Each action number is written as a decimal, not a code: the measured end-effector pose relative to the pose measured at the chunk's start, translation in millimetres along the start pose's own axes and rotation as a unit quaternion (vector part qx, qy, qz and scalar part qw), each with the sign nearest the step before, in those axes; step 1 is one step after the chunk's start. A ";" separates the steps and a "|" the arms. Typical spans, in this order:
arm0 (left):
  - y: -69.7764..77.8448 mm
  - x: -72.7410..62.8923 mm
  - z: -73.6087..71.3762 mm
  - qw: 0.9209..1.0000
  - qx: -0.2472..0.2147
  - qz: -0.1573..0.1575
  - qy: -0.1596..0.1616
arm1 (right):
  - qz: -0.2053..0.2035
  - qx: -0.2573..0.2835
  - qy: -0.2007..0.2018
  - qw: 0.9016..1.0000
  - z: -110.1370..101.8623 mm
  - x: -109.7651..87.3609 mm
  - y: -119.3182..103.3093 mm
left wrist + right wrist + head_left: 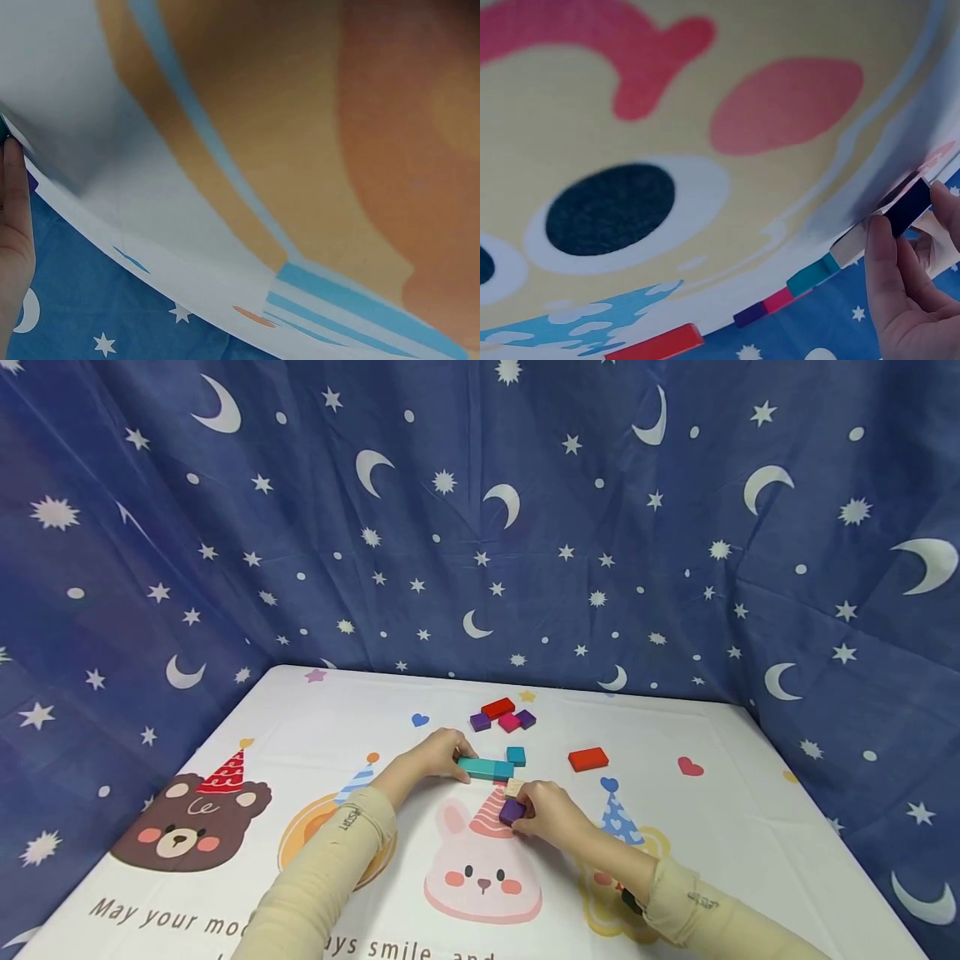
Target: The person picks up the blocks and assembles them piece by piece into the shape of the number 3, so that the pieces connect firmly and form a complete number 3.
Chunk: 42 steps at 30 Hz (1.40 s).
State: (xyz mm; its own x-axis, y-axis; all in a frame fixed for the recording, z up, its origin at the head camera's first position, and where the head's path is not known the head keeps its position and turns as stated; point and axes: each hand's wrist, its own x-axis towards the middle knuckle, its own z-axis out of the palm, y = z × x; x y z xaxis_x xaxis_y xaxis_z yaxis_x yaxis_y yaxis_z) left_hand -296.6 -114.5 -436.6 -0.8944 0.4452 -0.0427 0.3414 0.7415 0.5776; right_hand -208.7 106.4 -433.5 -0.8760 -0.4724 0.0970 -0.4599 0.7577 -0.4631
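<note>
Thumb and fingers of your left hand (pixel 442 755) pinch the left end of a long teal block (pixel 476 767) in the head view, and that block's other end meets a blue block (pixel 503 770). Just beyond them sits a square teal block (pixel 516 756). Your right hand (pixel 547 811) pinches a purple block (pixel 512 812), nearer to you than a pale wooden block (pixel 513 788). To the right lies a red block (pixel 588 759), well apart; farther back, another red block (pixel 498 708) lies among two small purple blocks (pixel 480 722) and a pink block (pixel 509 722), all on a printed tablecloth (pixel 390 710). From your left wrist, mostly tablecloth shows; your hand is cut off at the picture's edge, so you cannot tell its grip there. From your right wrist, your thumb and fingers hold the purple block at opposite sides, the wooden block just beside it.
</note>
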 end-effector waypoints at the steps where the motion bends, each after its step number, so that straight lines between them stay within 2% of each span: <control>1: -0.1 0.2 -0.2 1.000 0.000 0.000 0.000 | 0.004 -0.002 0.000 1.000 0.5 0.9 -0.5; 12: -0.7 0.5 -0.3 1.000 -0.001 0.006 -0.003 | 0.004 -0.014 -0.008 1.000 3.6 5.0 -4.3; 25: 0.2 -0.2 -0.9 1.000 0.002 0.010 0.000 | 0.006 -0.021 0.013 1.000 4.4 3.5 -4.6; 36: -0.8 0.5 -0.5 1.000 0.008 0.009 -0.002 | 0.005 -0.029 0.010 1.000 6.8 4.0 -3.4; 42: -0.3 -0.3 -0.7 1.000 0.003 0.010 -0.001 | 0.018 -0.034 0.006 0.999 7.8 3.3 -6.1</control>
State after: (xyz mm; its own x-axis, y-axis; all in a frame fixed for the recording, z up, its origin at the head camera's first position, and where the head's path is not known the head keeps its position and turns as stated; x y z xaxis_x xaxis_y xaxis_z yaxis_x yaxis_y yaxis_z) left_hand -296.7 -115.2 -436.2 -0.8868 0.4609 -0.0326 0.3611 0.7354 0.5735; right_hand -207.7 96.8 -437.3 -0.8941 -0.4382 0.0926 -0.4359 0.8036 -0.4052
